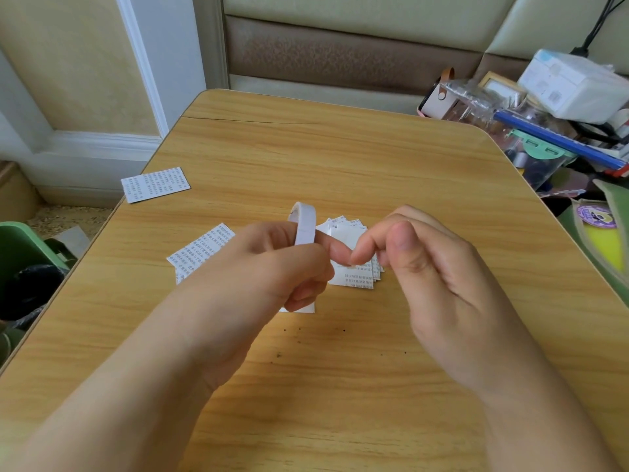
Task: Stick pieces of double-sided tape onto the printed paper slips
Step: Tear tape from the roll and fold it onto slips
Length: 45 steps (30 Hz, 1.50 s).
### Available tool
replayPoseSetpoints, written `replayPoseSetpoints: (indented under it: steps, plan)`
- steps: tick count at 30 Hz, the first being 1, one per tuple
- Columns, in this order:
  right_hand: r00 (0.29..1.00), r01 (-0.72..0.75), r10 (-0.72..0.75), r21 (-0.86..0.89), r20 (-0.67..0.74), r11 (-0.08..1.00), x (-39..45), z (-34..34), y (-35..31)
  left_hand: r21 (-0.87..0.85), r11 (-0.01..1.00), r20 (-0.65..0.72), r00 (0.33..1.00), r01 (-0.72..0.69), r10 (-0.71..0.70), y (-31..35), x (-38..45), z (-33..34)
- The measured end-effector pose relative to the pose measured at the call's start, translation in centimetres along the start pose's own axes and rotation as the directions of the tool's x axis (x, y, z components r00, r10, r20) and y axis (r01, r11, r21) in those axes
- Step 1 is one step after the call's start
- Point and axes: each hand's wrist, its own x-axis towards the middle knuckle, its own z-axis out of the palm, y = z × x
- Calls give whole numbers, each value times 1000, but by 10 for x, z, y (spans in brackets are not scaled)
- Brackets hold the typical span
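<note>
Tape roll in hand above the slips, next piece being started

The left hand [269, 264] grips the roll of double-sided tape [304, 223] over the middle of the worktop [340, 158]; the right hand [418, 264] pinches at its edge, seemingly picking the tape end. A fanned stack of slips [355, 277] lies under the hands, another slip [200, 248] just left, one slip [155, 184] at the left edge. No stuck tape is discernible, so most work seems left.
</note>
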Motion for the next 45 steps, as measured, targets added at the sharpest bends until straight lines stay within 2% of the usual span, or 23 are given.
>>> replayPoseSetpoints:
  steps: [7, 11, 14, 15, 17, 19, 20, 22, 26, 32, 37, 39, 42, 45]
  plan:
    - [996, -72, 67, 80, 65, 994, -3, -2, 0, 7, 1000, -18, 1000, -13, 13, 0, 0, 3]
    - [978, -147, 114, 188, 175, 971, -3, -3, 4, -81, 996, -174, 984, -43, 28, 1, 4, -6]
    - [979, -197, 172, 279, 113, 940, -1, -10, 12, -130, 989, -254, 967, -72, 37, 2, 5, -10]
    - [977, -210, 196, 224, 81, 952, -1, -11, 13, -126, 989, -268, 963, -78, 42, 2, 4, -10]
    - [964, -259, 260, -29, 59, 966, -1, -10, 16, -108, 991, -273, 961, -83, 51, 2, 4, -8]
    - [934, -295, 338, -286, 114, 912, -1, -4, 18, -81, 994, -266, 962, -79, 55, 2, 3, -7]
    - [916, -301, 373, -360, 150, 883, -1, 0, 18, -62, 995, -266, 963, -73, 54, 2, 3, -6]
    - [901, -286, 393, -428, 186, 858, 2, 4, 20, -26, 998, -265, 963, -50, 41, 2, 3, -5]
    - [929, -259, 352, -476, 115, 841, 7, 5, 24, 10, 1000, -263, 965, -7, 9, 1, 3, -3]
    - [970, -212, 241, -401, 24, 891, 6, 5, 28, 18, 1000, -255, 967, 12, -7, 1, 2, -3]
    - [956, -281, 238, -292, -174, 914, 7, 4, 30, 62, 998, -235, 972, 34, -19, 2, 1, -2]
    - [928, -320, 275, -161, -253, 934, 7, 1, 29, 90, 995, -243, 970, 43, -20, 2, 1, -1]
    - [861, -374, 402, 149, -311, 915, 7, -5, 25, 136, 990, -269, 963, 47, -9, 2, 1, -1]
    - [800, -449, 548, 364, -244, 816, 7, -12, 23, 197, 980, -286, 958, 28, 30, 0, 0, -2]
